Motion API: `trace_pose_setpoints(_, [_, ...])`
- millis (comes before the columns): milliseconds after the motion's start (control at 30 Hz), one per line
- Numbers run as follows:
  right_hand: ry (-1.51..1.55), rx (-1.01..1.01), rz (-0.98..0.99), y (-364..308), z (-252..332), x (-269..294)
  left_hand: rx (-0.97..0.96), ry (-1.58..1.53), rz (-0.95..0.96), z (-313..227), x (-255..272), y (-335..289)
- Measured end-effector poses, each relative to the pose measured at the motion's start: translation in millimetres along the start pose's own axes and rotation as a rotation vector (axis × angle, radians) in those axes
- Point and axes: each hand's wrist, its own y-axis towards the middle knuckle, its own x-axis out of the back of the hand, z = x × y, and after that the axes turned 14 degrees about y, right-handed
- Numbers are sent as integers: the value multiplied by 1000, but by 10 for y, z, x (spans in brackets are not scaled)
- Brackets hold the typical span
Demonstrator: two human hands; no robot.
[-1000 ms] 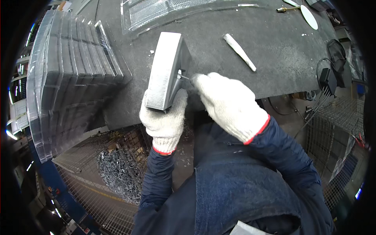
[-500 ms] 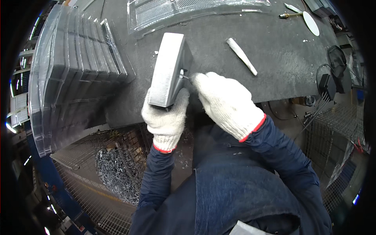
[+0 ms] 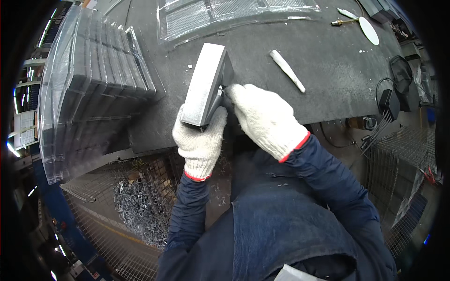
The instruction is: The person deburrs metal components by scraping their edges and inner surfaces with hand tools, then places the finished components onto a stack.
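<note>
My left hand [image 3: 200, 143], in a white knit glove with a red cuff, is closed round the lower end of a box-shaped grey metal part [image 3: 205, 84]. The part stands tilted above the worktable, its pale flat face to the left. On its right side shows a small shiny metal piece [image 3: 220, 92]. My right hand [image 3: 263, 114], gloved the same way, has its fingertips pinched together right beside that piece. Whatever those fingers hold is hidden by the glove.
Stacked clear plastic trays [image 3: 101, 79] stand at the left of the dark worktable [image 3: 253, 51]. Another clear tray [image 3: 234, 11] lies at the far edge. A white tapered roll [image 3: 287, 71] and a white oval disc [image 3: 369, 31] lie rightward. Below left, a wire basket holds metal rings [image 3: 140, 210].
The metal part and my left hand have shifted slightly right in the picture. My right hand has moved a little left, its fingertips now closer to the part's side.
</note>
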Motion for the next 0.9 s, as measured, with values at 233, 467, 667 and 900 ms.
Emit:
trace_pose_setpoints(233, [161,-267,-17,-260,-174,1022,37,-72,-21,61,22,-46])
trace_pose_setpoints(467, [-422,-66,-140,-140,-986,776,3,-63,-55,127,-3,-29])
trace_pose_setpoints(667, [-290,34,-243,-205,-754,472,105,0,-31,113,35,-36])
trace_pose_setpoints(900, [249,30,-187,-422,-280,157,-7,-5,-80,165,-14,-59])
